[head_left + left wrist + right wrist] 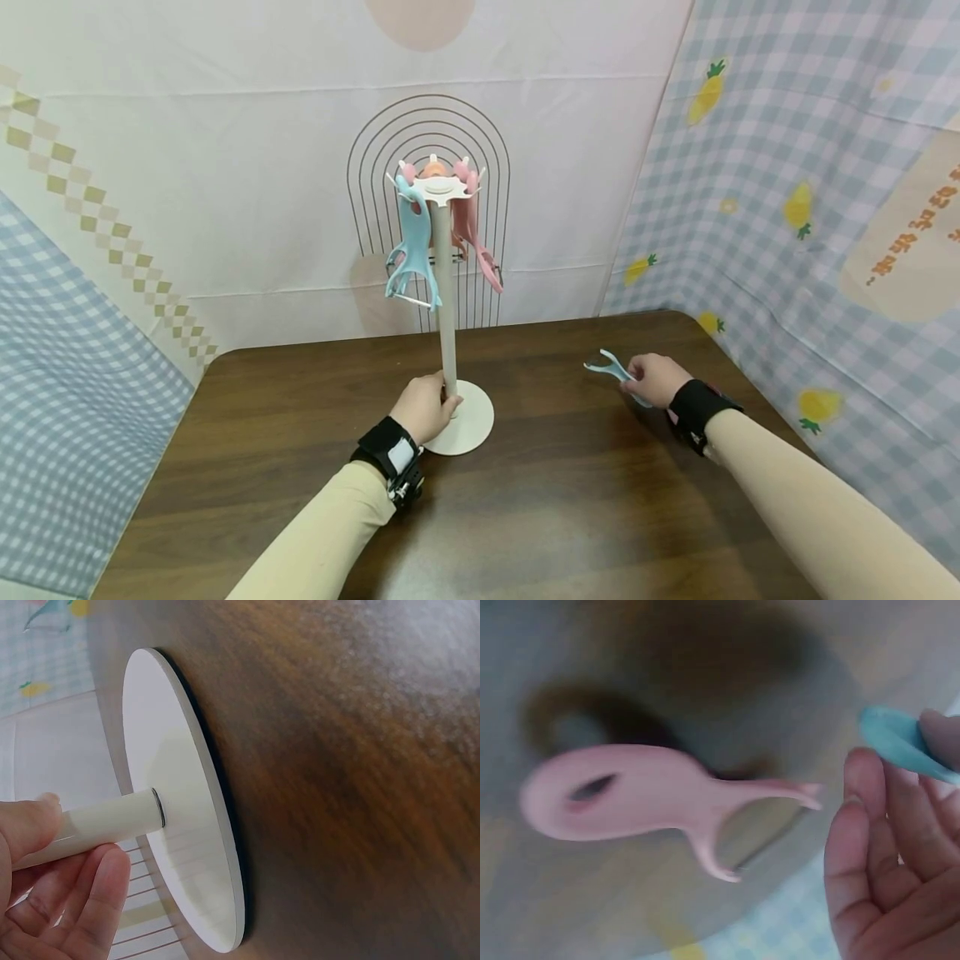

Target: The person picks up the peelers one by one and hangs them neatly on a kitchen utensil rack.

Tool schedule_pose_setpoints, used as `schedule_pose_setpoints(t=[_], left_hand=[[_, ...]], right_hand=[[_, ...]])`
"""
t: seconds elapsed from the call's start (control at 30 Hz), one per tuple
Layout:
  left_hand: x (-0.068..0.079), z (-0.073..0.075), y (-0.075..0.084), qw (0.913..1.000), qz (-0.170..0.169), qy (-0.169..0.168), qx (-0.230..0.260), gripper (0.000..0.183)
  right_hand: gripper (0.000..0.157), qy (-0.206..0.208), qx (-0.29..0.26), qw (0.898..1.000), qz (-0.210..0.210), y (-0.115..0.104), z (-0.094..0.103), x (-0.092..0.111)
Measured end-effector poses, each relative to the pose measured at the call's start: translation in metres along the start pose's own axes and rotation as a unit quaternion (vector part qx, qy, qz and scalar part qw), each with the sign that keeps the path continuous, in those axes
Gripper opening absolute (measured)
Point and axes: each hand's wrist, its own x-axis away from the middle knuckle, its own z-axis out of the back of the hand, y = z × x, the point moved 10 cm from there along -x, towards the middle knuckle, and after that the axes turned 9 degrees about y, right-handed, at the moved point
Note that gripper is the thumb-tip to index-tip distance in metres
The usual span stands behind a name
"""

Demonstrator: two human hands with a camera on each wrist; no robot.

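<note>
My left hand (425, 408) grips the lower post (447, 333) of a white stand, thumb on one side and fingers round the other in the left wrist view. The stand's round base (176, 847) rests on the table. At right, my right hand (657, 379) pinches a light blue Y-shaped peeler (615, 367) by its handle, the forked head pointing away to the left. In the right wrist view a pink peeler (630, 791) lies beside that hand; the wrist mostly hides it in the head view.
On the stand's hooked top (441, 190) hang a light blue peeler (415, 242), a pink peeler (467, 221) and an orange one (433, 170) behind. The dark wooden table (540, 517) ends at a white cloth (247, 192) at the back and a checked cloth (757, 225) at right.
</note>
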Motion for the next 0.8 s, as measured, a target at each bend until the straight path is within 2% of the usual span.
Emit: schedule_pose_setpoints(t=[0.17,0.4,0.6,0.8], left_hand=[[0.0,0.002,0.002,1.0,0.002,0.0,-0.003,0.017],[0.001,0.0,0.002,0.9999,0.008,-0.007,0.004,0.016],[0.0,0.001,0.0,1.0,0.007,-0.002,0.001,0.017],[0.0,0.001,0.001,1.0,0.004,-0.003,0.001,0.018]], right_hand=[[0.013,0.027,-0.041,0.998,0.027,-0.027,0.02,-0.003],[0.015,0.086,-0.084,0.99,0.075,-0.081,0.059,-0.004],[0.016,0.123,-0.117,0.979,0.114,-0.125,0.096,-0.005],[0.013,0.148,-0.17,0.962,0.152,-0.176,0.136,0.002]])
